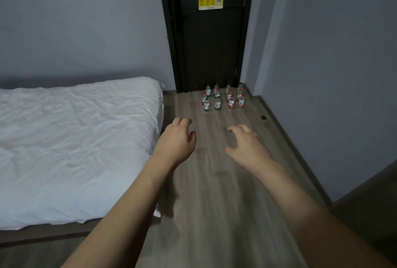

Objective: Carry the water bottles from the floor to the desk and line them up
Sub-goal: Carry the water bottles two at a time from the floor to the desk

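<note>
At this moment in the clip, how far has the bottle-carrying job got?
Nothing looks done: the water bottles stand grouped on the floor before the dark door, and no desk is in view. The left hand and right hand reach forward holding nothing. All the carrying and lining up remains.

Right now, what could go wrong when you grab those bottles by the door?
The water bottles stand packed close on the floor, so grabbing one could topple its neighbours. They sit right against the dark door; if it swings inward, it might knock them over. Both the left hand and right hand are empty.
</note>
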`<state>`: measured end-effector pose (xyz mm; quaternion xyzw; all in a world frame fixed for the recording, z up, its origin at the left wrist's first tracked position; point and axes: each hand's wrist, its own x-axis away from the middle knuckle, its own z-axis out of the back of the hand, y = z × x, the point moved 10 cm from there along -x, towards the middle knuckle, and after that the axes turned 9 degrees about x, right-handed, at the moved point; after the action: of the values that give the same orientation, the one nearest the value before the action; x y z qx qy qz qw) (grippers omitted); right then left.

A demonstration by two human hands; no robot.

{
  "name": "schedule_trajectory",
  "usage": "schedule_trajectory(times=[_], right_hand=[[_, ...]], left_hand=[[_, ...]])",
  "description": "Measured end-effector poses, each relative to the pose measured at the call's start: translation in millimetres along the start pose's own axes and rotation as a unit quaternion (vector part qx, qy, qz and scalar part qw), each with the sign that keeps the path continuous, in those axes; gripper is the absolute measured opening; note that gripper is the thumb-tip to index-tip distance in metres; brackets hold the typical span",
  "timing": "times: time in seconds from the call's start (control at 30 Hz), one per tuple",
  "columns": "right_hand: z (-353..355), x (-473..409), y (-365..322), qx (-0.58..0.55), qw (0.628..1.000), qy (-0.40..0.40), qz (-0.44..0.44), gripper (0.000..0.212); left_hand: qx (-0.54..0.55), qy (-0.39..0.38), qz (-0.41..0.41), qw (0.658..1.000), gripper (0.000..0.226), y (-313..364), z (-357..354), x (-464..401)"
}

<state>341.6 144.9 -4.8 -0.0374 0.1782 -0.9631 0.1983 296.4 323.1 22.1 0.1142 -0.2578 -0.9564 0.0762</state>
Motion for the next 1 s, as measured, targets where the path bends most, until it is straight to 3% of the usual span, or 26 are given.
schedule_trajectory(times=[0.2, 0.67, 1.0], right_hand=[[-9, -79, 20, -0.001, 1.0, -0.01, -0.024, 0.058], [5, -333, 107, -0.031, 0.999, -0.008, -0.027, 0.059], [12, -469, 157, -0.031, 0.998, -0.018, -0.042, 0.058]], left_hand=[[0.023, -0.023, -0.022, 0.999, 0.043, -15, -31, -83], [0.011, -0.028, -0.03, 0.999, 0.041, -23, -98, -349], [0.016, -0.045, -0.041, 0.998, 0.04, -21, -143, -494]])
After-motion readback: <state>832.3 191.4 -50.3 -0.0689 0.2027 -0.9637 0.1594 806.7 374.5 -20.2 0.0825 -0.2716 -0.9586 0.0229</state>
